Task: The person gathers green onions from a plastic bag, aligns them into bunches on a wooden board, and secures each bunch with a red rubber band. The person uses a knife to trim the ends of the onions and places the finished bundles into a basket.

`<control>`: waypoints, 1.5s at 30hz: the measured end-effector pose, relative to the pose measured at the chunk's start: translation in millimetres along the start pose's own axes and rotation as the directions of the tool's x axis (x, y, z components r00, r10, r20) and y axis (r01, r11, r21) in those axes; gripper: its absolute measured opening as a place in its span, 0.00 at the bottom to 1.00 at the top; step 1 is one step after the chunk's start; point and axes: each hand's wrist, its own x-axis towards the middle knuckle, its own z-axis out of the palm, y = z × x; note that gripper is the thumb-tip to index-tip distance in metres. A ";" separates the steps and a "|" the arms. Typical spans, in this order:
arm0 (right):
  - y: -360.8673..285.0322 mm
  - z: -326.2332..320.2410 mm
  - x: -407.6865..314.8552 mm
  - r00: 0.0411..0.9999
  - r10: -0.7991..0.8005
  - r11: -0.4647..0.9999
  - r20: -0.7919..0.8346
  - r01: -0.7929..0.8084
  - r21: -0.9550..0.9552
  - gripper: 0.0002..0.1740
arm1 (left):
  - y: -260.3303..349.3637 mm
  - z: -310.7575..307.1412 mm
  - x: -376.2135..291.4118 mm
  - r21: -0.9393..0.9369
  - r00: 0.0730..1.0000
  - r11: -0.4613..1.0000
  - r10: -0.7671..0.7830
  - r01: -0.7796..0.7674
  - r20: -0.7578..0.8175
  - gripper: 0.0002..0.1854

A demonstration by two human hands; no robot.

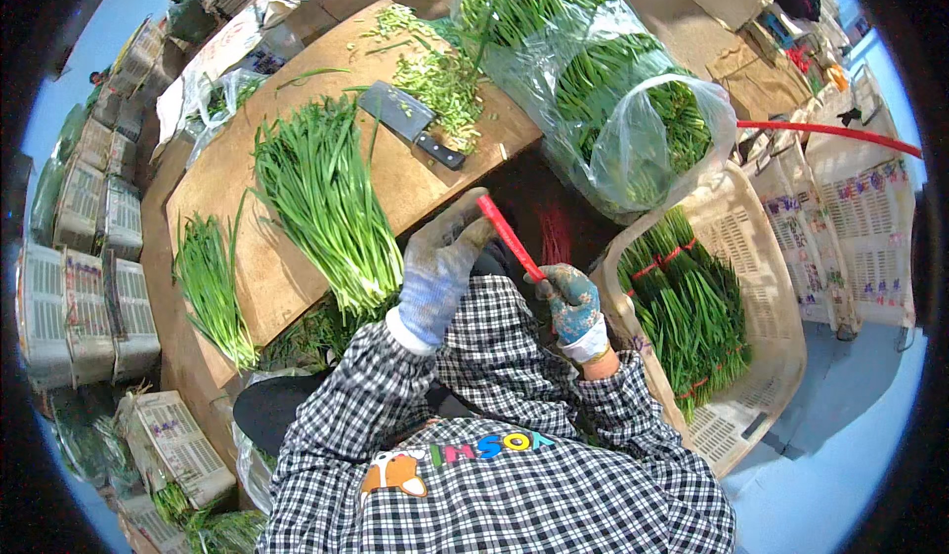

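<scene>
Between my gloved hands a red tie strip bearing writing is stretched slantwise above my lap. My left hand, in a grey and blue glove, pinches its upper end. The lower end is gripped by my right hand, in a patterned glove. Left of my left hand, a large bundle of green garlic chives lies over the edge of a wooden board. A smaller bunch of chives rests farther left. On the board beyond lies a cleaver with a black handle, beside cut stem ends.
A large clear plastic bag of chives stands ahead to the right. The white plastic basket on the right holds chive bundles tied with red strips. Red strips hang beyond my right hand. Stacked plastic crates line the left.
</scene>
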 end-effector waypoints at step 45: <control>-46.7 6.9 12.4 0.912 0.389 0.899 0.131 -0.407 0.164 0.05 | -9.5 -22.5 -5.9 -0.196 0.971 0.979 -0.006 0.055 0.239 0.14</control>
